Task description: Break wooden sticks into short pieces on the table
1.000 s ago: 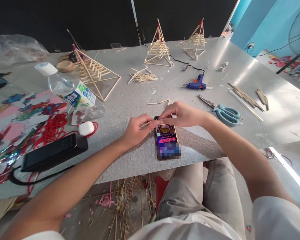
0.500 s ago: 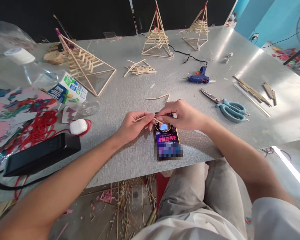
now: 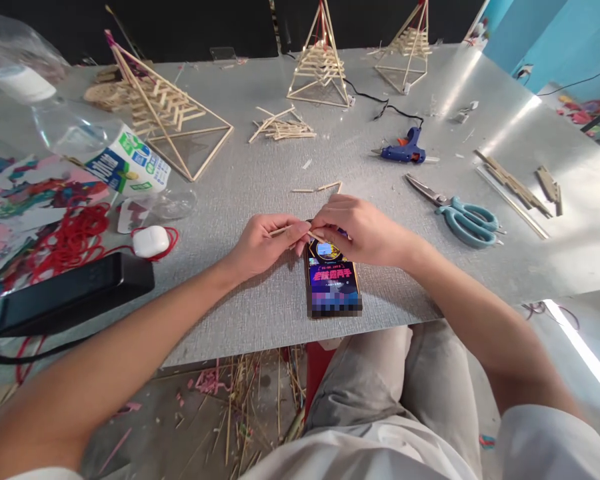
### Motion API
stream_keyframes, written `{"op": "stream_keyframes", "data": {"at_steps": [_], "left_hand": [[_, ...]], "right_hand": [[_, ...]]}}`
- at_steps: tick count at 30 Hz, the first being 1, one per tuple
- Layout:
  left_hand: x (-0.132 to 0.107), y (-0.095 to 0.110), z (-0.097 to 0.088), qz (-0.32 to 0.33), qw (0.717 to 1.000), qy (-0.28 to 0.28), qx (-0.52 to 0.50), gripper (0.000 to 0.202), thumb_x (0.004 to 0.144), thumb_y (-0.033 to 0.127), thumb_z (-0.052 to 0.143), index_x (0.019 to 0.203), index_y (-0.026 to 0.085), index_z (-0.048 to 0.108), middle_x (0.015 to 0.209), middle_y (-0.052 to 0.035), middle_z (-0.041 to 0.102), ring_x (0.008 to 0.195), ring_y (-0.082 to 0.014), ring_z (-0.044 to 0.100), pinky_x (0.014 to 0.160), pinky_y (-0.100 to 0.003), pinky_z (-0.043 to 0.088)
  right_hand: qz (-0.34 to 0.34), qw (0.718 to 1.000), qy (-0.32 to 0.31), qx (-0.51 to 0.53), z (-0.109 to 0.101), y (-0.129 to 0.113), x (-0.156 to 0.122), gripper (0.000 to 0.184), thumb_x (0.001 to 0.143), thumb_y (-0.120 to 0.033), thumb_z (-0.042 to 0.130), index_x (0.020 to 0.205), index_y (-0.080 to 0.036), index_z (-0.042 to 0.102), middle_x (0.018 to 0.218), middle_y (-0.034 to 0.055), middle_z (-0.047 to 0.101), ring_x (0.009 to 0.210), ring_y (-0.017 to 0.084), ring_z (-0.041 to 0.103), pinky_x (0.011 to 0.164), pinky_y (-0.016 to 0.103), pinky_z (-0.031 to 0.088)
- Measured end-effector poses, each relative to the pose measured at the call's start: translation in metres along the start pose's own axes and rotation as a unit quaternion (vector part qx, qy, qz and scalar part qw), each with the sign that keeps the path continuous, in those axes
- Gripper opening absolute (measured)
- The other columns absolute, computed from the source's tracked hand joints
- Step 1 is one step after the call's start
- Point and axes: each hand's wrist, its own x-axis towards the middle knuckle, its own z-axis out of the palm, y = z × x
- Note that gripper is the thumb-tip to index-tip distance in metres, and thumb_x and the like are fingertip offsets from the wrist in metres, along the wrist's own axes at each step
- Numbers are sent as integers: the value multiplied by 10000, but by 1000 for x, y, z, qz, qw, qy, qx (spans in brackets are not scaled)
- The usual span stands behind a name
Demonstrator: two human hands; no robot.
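Above a phone (image 3: pixel 334 288) with a lit screen, my two hands meet. My left hand (image 3: pixel 273 245) pinches a thin wooden stick (image 3: pixel 279 231) between thumb and fingers. The fingers of my right hand (image 3: pixel 353 228) are closed on the same stick's other end, close to my left thumb; they partly hide it. Just beyond the hands lie a few short stick pieces (image 3: pixel 329 187), one bent at an angle. Farther back is a loose pile of short sticks (image 3: pixel 285 127).
Stick pyramids (image 3: pixel 180 130) stand along the back and left. To the right lie a blue glue gun (image 3: pixel 405 148), scissors (image 3: pixel 467 219) and flat wooden strips (image 3: pixel 513 181). On the left are a plastic bottle (image 3: pixel 100 153), red cord (image 3: pixel 77 233), a white case (image 3: pixel 151 241) and a black device (image 3: pixel 75 293).
The view has shifted slightly. My right hand has turned a little over the stick, its back showing more. My left hand keeps its pinch.
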Motion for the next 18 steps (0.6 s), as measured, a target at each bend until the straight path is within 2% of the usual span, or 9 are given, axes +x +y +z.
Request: {"op": "stream_keyframes", "data": {"at_steps": [7, 11, 15, 18], "left_hand": [[2, -6, -5, 8, 1000, -5, -13, 503, 942, 633, 794, 718, 184, 752, 616, -1, 642, 604, -114, 543, 637, -279, 436], [3, -14, -8, 19, 999, -3, -44, 447, 958, 586, 801, 751, 191, 771, 641, -2, 649, 612, -110, 541, 638, -273, 429], [3, -17, -11, 16, 998, -2, -59, 450, 946, 601, 809, 749, 198, 771, 653, -7, 648, 603, -112, 540, 632, -275, 433], [2, -17, -10, 11, 998, 4, -60, 492, 915, 648, 818, 724, 198, 765, 635, -9, 652, 566, -107, 531, 623, -276, 443]], "right_hand": [[-61, 987, 41, -141, 5, -3, 0, 324, 1155, -223, 414, 1061, -140, 712, 937, 106, 707, 931, 243, 533, 883, 380, 418], [-84, 978, 59, -180, 6, -3, 0, 323, 1158, -217, 404, 1054, -150, 702, 939, 112, 691, 950, 254, 531, 875, 395, 407], [-80, 980, 76, -166, 6, -4, 2, 354, 1174, -251, 365, 1057, -176, 690, 966, 119, 706, 973, 264, 549, 858, 411, 405], [-73, 989, 96, -80, 3, -3, 2, 322, 1166, -240, 408, 1067, -183, 709, 962, 96, 732, 936, 231, 572, 872, 393, 435]]}}
